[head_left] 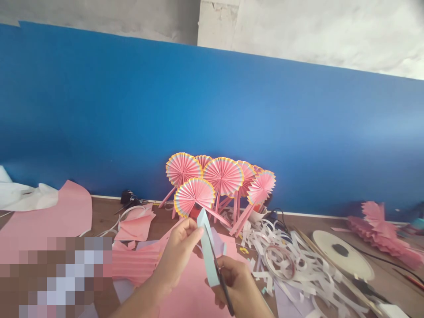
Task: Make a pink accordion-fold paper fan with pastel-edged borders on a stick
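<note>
Between finger and thumb of my left hand (180,247) is the upper part of a light blue folded paper strip (207,256). My right hand (233,280) is closed around a pair of dark-handled scissors (222,278), whose blades lie along the strip's right side. Whether the blades are cutting into the paper I cannot tell. Pink paper (185,289) spreads beneath both hands. Just beyond them stand several pleated pink paper fans (223,176) with yellow-edged rims and pink stick handles.
White paper strips (298,265) lie heaped at the right, near a round cream fan-shaped object (341,254). Farther right is crumpled pink pleated paper (384,234). Large pink sheets (73,212) cover the left. A blue panel (132,110) rises behind the table.
</note>
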Action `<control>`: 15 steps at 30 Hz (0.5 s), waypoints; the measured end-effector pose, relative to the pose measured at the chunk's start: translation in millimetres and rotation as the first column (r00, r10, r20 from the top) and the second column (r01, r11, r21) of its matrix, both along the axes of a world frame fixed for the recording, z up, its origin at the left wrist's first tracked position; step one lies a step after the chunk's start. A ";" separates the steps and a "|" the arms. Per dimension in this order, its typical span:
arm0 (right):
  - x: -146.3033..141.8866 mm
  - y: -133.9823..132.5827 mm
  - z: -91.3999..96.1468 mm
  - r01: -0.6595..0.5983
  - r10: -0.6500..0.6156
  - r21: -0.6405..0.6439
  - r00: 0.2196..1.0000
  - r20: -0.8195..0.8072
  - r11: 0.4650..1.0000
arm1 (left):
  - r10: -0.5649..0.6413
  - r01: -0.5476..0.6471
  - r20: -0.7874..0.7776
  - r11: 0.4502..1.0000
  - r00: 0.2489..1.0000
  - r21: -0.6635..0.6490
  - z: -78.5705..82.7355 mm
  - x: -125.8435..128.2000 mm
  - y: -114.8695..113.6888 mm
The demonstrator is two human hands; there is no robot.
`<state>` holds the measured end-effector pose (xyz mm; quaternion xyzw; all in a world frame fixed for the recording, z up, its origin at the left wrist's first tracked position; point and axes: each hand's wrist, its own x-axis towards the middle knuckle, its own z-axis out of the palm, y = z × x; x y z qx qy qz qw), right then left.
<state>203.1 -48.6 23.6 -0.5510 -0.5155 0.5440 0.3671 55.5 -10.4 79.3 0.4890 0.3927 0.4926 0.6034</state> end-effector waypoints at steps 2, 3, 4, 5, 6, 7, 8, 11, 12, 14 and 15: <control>-0.2 -0.2 0.5 0.005 -0.005 0.001 0.999 -0.040 1.000 | -0.009 0.009 -0.006 1.000 1.000 0.001 -0.9 0.9 -0.1; -0.1 -0.2 0.2 0.004 -0.004 -0.001 0.998 -0.065 1.000 | -0.016 0.016 -0.007 1.000 1.000 -0.004 -1.5 1.6 -0.3; 0.2 0.0 -0.5 0.003 -0.003 -0.004 0.996 -0.085 1.000 | -0.024 0.024 -0.007 1.000 1.000 -0.011 -2.1 2.4 -0.7; 0.7 0.3 -1.5 -0.001 -0.001 -0.012 0.995 -0.097 1.000 | -0.028 0.028 -0.006 0.999 1.000 -0.017 -2.6 3.2 -1.2; 1.1 0.7 -2.6 -0.004 0.002 -0.024 0.995 -0.101 1.000 | -0.031 0.031 -0.004 0.999 1.000 -0.021 -3.1 4.1 -1.7; 1.5 1.1 -3.8 -0.006 0.003 -0.032 0.995 -0.097 0.999 | -0.029 0.029 -0.002 0.999 1.000 -0.023 -3.7 4.8 -2.3; 1.8 1.4 -4.8 -0.006 0.003 -0.033 0.995 -0.095 0.999 | -0.028 0.028 -0.003 0.999 1.000 -0.022 -4.3 5.5 -2.8; 1.6 2.1 -6.9 -0.012 0.010 -0.015 0.993 -0.113 1.000 | -0.046 0.046 0.003 0.999 0.999 -0.026 -6.7 7.3 -4.2; 1.4 2.2 -7.2 -0.009 0.008 -0.004 0.992 -0.125 1.000 | -0.053 0.054 0.011 0.998 0.999 -0.028 -7.6 7.9 -4.7; 1.1 2.4 -7.1 0.001 0.001 0.014 0.989 -0.146 1.000 | -0.068 0.069 0.031 0.997 0.997 -0.030 -9.0 9.1 -5.7; 1.1 2.5 -6.9 0.003 0.000 0.020 0.988 -0.152 1.000 | -0.073 0.074 0.041 0.997 0.997 -0.031 -9.3 9.7 -6.4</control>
